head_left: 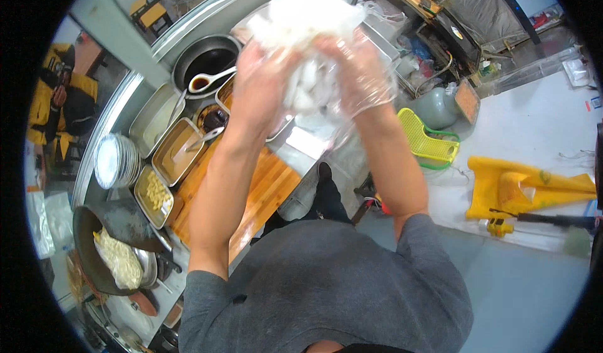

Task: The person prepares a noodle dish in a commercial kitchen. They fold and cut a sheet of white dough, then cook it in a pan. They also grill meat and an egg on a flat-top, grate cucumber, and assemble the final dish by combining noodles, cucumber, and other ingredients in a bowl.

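Note:
My left hand [264, 82] and my right hand [360, 77] are raised in front of me, gripping a large, soft white mass [306, 18] between them. Motion blurs it, so I cannot tell whether it is noodles or another food. A clear plastic glove [374, 91] covers my right hand and hangs loose at the wrist; whether the left is gloved is unclear. White pieces [308, 87] show below, between my wrists, with clear plastic beside them. A steel bowl of dark sauce [209, 61] with a white ladle [207, 80] stands left of my left hand.
Beside a wooden cutting board [264, 178] are metal trays [176, 153], one with yellowish cubes [156, 192]. A bowl stack [115, 160] and a wok [87, 249] with a filled bag stand left. A yellow basket [424, 138] is right. Someone in yellow and black [70, 89] sits beyond the glass.

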Demonstrator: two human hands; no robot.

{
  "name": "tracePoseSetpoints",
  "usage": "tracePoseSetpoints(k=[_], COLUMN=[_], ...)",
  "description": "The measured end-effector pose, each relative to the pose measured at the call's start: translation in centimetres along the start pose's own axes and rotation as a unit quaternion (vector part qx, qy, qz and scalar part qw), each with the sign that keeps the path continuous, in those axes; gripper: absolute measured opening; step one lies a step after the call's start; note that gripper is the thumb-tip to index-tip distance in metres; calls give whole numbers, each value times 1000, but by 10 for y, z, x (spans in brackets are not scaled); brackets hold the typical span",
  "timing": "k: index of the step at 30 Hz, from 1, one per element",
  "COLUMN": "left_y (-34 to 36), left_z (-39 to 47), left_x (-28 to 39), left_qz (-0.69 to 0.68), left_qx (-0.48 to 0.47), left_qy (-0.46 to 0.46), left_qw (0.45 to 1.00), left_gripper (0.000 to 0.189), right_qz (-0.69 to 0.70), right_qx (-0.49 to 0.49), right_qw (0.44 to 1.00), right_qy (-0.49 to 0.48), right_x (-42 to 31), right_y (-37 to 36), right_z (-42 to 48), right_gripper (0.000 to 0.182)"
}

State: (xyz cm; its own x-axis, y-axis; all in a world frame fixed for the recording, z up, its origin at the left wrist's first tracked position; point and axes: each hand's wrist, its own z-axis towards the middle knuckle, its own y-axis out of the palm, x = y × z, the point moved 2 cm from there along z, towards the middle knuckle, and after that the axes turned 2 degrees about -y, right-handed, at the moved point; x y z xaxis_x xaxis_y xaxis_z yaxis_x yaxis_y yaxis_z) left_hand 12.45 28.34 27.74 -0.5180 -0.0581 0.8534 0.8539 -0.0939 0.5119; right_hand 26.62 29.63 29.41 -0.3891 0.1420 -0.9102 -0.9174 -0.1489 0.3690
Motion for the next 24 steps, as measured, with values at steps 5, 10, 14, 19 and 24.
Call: tracePoseSetpoints(k=[5, 10, 14, 19, 24], left_y=[109, 163, 121, 80, 49], left_z=[136, 254, 310, 289, 207], left_x=[-77, -221, -352, -308, -175], left_qz=[-47, 10, 398, 418, 232], left_qx=[-102, -57, -89, 27, 149], left_qy=[-12, -54, -149, -221, -129], left_qw=[994, 997, 901, 881, 952], left_gripper=[26, 30, 46, 73, 54], right_qz=[-29, -58, -156, -314, -261], right_qx=[63, 145, 136, 108, 129], right_qw=[995, 986, 972, 924, 940], right_qy=[-74, -54, 114, 190, 175], right_x=[-44, 1, 134, 193, 154], right_y=[-142, -293, -428, -527, -525], right_z=[95, 174, 206, 184, 176], right_gripper=[33, 41, 46, 55, 45])
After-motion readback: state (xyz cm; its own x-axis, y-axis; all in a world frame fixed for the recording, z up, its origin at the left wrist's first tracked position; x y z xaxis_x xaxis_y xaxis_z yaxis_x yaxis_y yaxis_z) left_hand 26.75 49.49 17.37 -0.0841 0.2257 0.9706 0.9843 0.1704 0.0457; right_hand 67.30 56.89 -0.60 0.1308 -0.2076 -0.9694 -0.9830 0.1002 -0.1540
